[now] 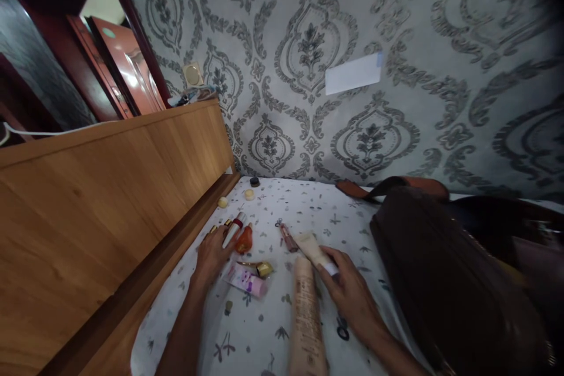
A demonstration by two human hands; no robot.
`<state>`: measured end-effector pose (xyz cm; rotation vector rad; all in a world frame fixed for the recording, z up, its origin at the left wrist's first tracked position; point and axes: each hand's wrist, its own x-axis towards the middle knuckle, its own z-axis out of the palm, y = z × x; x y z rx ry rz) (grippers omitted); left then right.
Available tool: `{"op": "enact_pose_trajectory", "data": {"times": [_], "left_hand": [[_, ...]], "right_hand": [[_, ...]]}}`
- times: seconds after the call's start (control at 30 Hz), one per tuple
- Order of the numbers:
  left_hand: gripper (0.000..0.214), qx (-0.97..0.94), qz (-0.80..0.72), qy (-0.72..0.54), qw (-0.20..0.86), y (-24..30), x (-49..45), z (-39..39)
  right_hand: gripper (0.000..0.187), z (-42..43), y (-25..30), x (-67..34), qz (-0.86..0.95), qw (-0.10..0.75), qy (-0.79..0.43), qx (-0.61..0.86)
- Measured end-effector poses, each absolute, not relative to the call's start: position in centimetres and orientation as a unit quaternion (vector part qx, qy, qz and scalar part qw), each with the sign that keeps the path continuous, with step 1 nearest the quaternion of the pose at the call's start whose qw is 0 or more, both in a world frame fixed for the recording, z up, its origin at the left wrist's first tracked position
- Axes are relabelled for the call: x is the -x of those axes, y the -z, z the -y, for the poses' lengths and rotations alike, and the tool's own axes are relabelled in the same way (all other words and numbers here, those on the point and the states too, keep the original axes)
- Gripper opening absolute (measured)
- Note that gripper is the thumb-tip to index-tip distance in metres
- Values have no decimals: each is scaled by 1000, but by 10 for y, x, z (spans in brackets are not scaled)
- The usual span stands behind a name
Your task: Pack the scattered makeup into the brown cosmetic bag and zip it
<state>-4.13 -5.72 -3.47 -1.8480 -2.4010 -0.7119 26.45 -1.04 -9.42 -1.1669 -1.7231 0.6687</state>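
Note:
My left hand (212,254) is at the left side of the printed sheet, its fingers and thumb around the lower end of a slim white tube with a dark red band (234,229). Close beside it lie an orange bottle (244,239), a gold-capped item (263,269) and a pink-capped squeeze tube (245,279). My right hand (348,283) grips a cream squeeze tube (314,249) by its capped end. Just left of that tube is a small pinkish lip-gloss-like tube (288,238). A large beige tube (305,317) lies below it, toward me.
A dark brown bag (436,270) with a brown strap (399,185) fills the right side. The wooden bed board (123,200) runs along the left. Small round jars, one dark (254,181) and one yellowish (249,194), stand near the patterned wall (308,147).

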Motion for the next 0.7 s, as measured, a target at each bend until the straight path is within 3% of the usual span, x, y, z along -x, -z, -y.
{"op": "enact_pose_trajectory", "data": {"times": [0.27, 0.53, 0.7], "left_hand": [[20, 616, 750, 227, 80, 19, 79, -6], [33, 641, 743, 190, 31, 22, 77, -130], [33, 640, 755, 140, 1, 35, 60, -157]], "right_hand": [[34, 11, 96, -267, 705, 472, -251, 466], [35, 11, 100, -267, 705, 466, -261, 467], [33, 13, 102, -268, 706, 467, -259, 465]]}}
